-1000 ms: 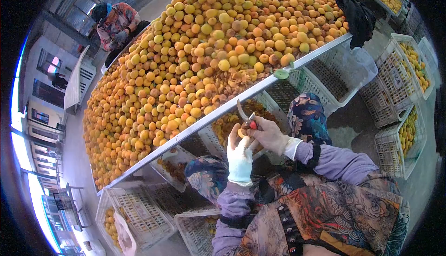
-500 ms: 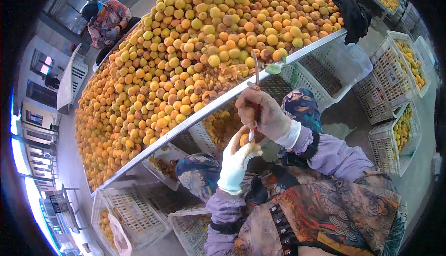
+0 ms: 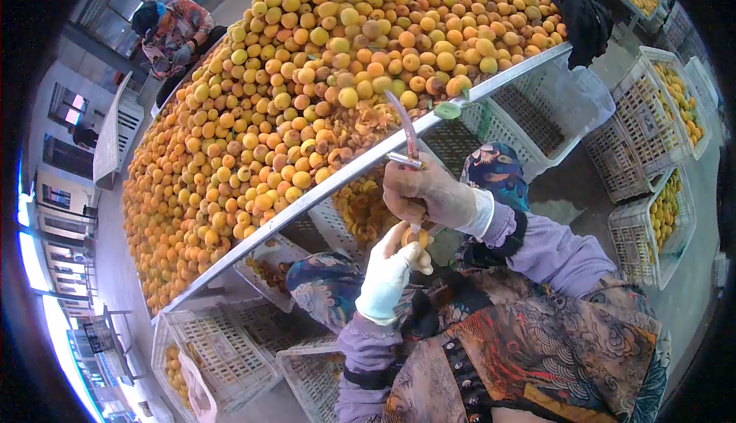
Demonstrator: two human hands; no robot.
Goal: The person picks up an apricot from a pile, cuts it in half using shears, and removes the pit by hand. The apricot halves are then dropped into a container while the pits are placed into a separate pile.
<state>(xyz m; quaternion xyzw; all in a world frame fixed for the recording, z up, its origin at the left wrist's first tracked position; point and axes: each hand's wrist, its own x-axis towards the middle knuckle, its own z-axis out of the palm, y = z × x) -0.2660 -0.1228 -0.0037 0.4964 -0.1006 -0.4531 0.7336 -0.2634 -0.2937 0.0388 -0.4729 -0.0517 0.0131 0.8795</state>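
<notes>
My left hand (image 3: 387, 276), in a white glove, is closed around an apricot (image 3: 416, 237) that shows between thumb and fingers. Just above it, my right hand (image 3: 424, 193), in a stained glove, grips a curved knife (image 3: 405, 120). The blade points up and away, and a short metal piece sticks out sideways near its base. The lower end of the handle is mostly hidden by my fingers, close to the apricot. Beyond my hands a large heap of apricots (image 3: 284, 108) fills a sloping metal-edged table (image 3: 307, 202).
A crate of opened apricot pieces (image 3: 326, 220) stands below the table edge. White plastic crates (image 3: 218, 354) sit at lower left, and stacked crates of apricots (image 3: 640, 128) at right. A black cloth (image 3: 579, 20) hangs at the table corner. Another person (image 3: 175, 36) works at upper left.
The right hand has turned, so the knife blade now leans further left and its metal side piece shows more. The left hand has stayed nearly in place with the apricot.
</notes>
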